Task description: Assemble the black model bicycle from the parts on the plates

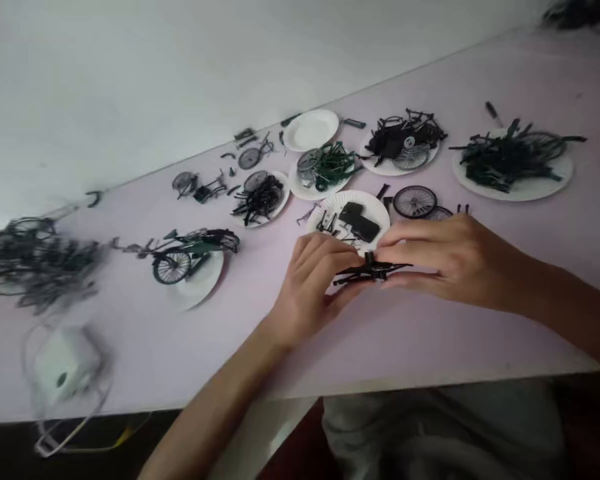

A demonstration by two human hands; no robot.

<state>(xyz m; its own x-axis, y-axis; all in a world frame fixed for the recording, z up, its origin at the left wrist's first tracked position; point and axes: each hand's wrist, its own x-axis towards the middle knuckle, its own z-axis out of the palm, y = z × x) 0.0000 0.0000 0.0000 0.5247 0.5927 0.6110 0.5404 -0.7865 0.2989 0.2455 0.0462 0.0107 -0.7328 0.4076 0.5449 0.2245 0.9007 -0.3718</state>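
Left end of the desk (260, 267): a dark heap (35, 257) is lying blurred. A white box (67, 367) is sitting toward the front left corner, its cable (63, 448) trailing over the front edge. Rightward, a bike (195, 250) is lying across a left plate (205, 290).

Left hand (313, 280) is pinching the black part (373, 269) by its left side, thumb underneath. The part is hovering or resting (cannot tell) between the desk's front edge and the middle plate (340, 200). Probably weighing little; looking stiff, its thin rods likely bending or snapping if forced. Surface is looking smooth, perhaps slipping slightly. The thick middle is offering the safest hold.

Right hand (450, 257) is pinching near that middle, thumb below, fingers above. A wheel (415, 201) is lying just beyond. Toward the right end, a right plate (566, 170) is carrying green parts (510, 160).
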